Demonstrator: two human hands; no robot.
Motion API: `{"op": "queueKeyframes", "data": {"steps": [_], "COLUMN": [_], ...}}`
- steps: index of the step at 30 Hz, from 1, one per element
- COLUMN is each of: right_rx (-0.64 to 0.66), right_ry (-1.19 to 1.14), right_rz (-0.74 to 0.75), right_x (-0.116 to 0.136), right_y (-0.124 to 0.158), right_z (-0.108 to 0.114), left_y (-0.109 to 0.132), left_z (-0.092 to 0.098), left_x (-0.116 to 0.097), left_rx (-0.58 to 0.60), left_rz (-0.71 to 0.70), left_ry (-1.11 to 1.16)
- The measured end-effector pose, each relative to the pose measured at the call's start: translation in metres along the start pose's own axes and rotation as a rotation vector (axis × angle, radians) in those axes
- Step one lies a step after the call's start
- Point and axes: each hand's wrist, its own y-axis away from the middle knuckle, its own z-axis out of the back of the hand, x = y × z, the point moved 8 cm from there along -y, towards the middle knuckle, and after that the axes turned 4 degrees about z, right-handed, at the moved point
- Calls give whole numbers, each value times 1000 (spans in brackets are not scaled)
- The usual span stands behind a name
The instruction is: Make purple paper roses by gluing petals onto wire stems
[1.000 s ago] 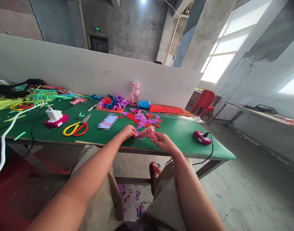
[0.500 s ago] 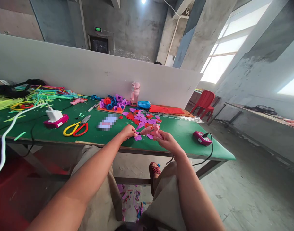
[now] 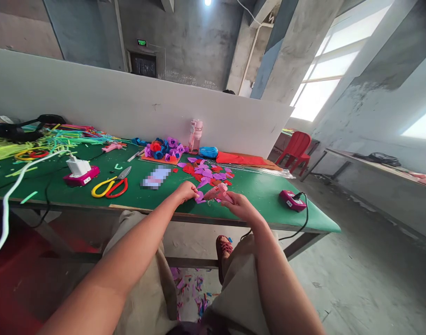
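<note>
left hand (image 3: 188, 191) pinches a flimsy-looking purple paper petal (image 3: 200, 198), best edge-held, beside the right hand (image 3: 241, 205) clasping a pink glue gun (image 3: 221, 189).

I see a plain deep green desk (image 3: 258, 188), with the glue gun (image 3: 221, 190) showing pale pink against it. The paper piece (image 3: 200, 197) by the left hand (image 3: 187, 191) is purple; the loose petals (image 3: 206, 172) beyond it mix purple and red. To my left, the scissors (image 3: 122, 174) pair one yellow handle with one red. On the far side I get flowers (image 3: 164, 150) in purple, blue and orange-red, a pink bottle (image 3: 196, 136), a bright blue packet (image 3: 209, 151) and a red sheet (image 3: 239, 158). The right power block (image 3: 291, 200) reads magenta.
</note>
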Motion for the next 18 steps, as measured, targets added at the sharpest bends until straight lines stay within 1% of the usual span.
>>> {"op": "queueKeyframes", "data": {"steps": [2,6,8,10,12,14,16,18], "right_rx": [-1,35,27,-16,-98,-185,-231,-250], "right_ry": [-101,-461,-604,-666,-604,-436,-306,-200], "right_rz": [-43,-111,-144,-221,-335,-421,-448,-440], "right_x": [-3,-14,-26,-45,-70,-92,-107,-115], "right_y": [3,10,11,10,10,9,6,3], "right_z": [4,10,17,26,36,46,49,49], "left_y": [0,-1,-1,1,3,6,6,6], "left_z": [-1,-3,-3,-4,-5,-3,2,6], "left_x": [1,3,2,0,-4,-8,-10,-10], "left_rx": [9,51,87,150,237,297,297,284], "left_rz": [11,44,62,69,56,27,5,-8], "left_ry": [6,29,41,82,181,303,365,388]}}
